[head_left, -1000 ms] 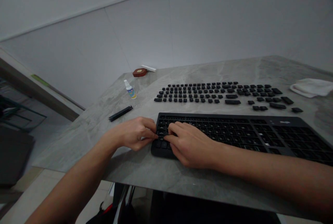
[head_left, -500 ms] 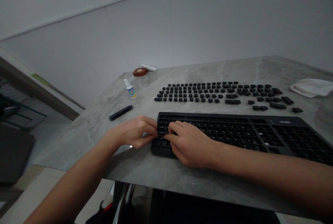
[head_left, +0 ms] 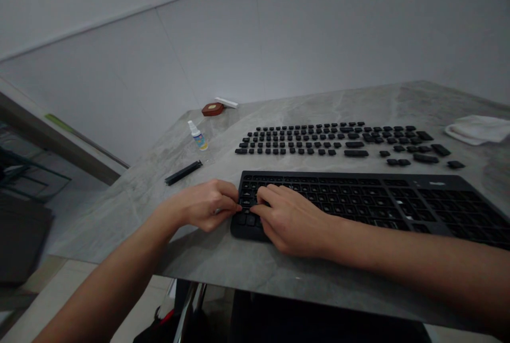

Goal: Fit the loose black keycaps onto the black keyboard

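A black keyboard (head_left: 346,200) lies on the grey stone-patterned table, most of its key sockets bare. A few keys (head_left: 245,220) sit in its lower left corner. My left hand (head_left: 213,204) is closed in a pinch, fingertips touching the keyboard's left edge. Over the left rows, my right hand (head_left: 289,218) bends its fingers in a pinch close to the left fingertips. Whatever is between the fingers of either hand is hidden or too small to name. Loose black keycaps (head_left: 276,151) are laid out in rows behind the keyboard.
A small spray bottle (head_left: 198,136) stands at the left, behind a dark bar-shaped piece (head_left: 184,172). Farther back are a brown case (head_left: 212,109) and a white flat object (head_left: 227,102). A white cloth (head_left: 478,129) lies at the right. The wall borders the table's back.
The view has shifted very slightly. Both hands stay at the keyboard's left end, with hardly any visible movement of the fingers.
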The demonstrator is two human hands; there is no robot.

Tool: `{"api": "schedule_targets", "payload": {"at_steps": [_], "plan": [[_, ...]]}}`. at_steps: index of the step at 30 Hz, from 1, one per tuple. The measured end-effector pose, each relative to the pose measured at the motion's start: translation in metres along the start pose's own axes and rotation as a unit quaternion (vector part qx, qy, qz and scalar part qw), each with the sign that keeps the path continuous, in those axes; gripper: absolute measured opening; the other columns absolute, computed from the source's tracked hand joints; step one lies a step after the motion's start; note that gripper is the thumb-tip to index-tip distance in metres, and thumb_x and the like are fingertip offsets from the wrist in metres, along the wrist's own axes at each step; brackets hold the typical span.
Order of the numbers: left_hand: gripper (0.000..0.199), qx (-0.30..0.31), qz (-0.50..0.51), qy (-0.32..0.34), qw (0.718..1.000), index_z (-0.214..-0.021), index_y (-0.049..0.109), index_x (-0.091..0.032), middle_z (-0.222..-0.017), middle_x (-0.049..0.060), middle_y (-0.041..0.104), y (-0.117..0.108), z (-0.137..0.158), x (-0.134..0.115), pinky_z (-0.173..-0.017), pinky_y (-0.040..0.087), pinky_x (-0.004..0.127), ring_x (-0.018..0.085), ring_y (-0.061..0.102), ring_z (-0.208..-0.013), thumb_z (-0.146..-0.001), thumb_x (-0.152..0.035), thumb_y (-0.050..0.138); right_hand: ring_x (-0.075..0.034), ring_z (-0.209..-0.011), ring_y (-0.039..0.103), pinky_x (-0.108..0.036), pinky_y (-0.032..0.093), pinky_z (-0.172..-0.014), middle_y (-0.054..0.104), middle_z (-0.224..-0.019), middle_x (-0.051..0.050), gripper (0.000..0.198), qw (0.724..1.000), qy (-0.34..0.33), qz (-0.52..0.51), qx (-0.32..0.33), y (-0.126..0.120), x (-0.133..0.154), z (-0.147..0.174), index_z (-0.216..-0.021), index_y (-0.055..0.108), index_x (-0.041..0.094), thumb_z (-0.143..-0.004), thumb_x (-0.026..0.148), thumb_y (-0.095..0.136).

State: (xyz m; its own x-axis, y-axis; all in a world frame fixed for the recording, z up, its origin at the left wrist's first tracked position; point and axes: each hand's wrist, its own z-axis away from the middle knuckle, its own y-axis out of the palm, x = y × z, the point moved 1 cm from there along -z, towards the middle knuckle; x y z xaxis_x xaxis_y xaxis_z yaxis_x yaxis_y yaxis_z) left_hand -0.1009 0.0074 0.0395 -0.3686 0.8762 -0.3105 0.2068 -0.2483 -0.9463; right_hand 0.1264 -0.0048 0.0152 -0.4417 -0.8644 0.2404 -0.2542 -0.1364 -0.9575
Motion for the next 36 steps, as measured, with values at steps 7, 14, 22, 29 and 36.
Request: {"api": "schedule_targets", "payload": {"at_steps": [7,14,22,29,36], "plan": [[0.029,-0.065,-0.014,-0.019,0.998,-0.103,0.072,-0.01,-0.086,0.013,0.068,0.012,0.012,-0.006,-0.069,0.056,0.032,0.022,0.066,-0.078,-0.1,-0.011,0.043,-0.024,-0.088,0.053,-0.039,0.046,-0.078,0.061,-0.098,-0.014,0.027,1.0,-0.007,0.001,-0.016,0.002,0.001,0.0,-0.104,0.073,0.009,-0.09,0.011,0.05],[0.029,-0.107,-0.018,-0.038,0.993,-0.111,0.07,-0.009,-0.089,0.013,0.067,0.024,0.019,-0.01,-0.07,0.058,0.033,0.021,0.065,-0.081,-0.103,-0.012,0.043,-0.025,-0.088,0.054,-0.04,0.048,-0.08,0.062,-0.097,-0.013,0.027,1.0,-0.023,0.009,-0.016,0.004,0.002,-0.001,-0.103,0.072,0.009,-0.089,0.009,0.049],[0.027,-0.127,-0.016,-0.029,0.991,-0.113,0.069,-0.009,-0.091,0.014,0.067,0.03,0.021,-0.008,-0.071,0.059,0.034,0.021,0.065,-0.083,-0.102,-0.01,0.045,-0.022,-0.084,0.056,-0.035,0.051,-0.075,0.062,-0.089,-0.013,0.027,0.993,-0.031,-0.052,-0.097,0.013,-0.013,0.001,-0.097,0.074,0.008,-0.088,0.008,0.049],[0.025,-0.146,-0.035,-0.004,0.989,-0.112,0.069,-0.009,-0.089,0.014,0.067,0.031,0.022,-0.006,-0.069,0.06,0.035,0.022,0.066,-0.082,-0.1,-0.009,0.047,-0.021,-0.082,0.056,-0.035,0.051,-0.075,0.062,-0.088,-0.012,0.027,0.989,-0.041,-0.061,-0.126,0.017,-0.016,0.004,-0.095,0.074,0.009,-0.088,0.008,0.048],[0.027,-0.137,-0.04,-0.011,0.99,-0.113,0.069,-0.008,-0.089,0.015,0.067,0.029,0.021,-0.008,-0.068,0.06,0.035,0.022,0.066,-0.081,-0.099,-0.007,0.045,-0.023,-0.083,0.054,-0.036,0.05,-0.076,0.061,-0.09,-0.013,0.027,0.993,-0.048,-0.039,-0.103,0.015,-0.014,0.002,-0.096,0.073,0.009,-0.089,0.008,0.047]]}}
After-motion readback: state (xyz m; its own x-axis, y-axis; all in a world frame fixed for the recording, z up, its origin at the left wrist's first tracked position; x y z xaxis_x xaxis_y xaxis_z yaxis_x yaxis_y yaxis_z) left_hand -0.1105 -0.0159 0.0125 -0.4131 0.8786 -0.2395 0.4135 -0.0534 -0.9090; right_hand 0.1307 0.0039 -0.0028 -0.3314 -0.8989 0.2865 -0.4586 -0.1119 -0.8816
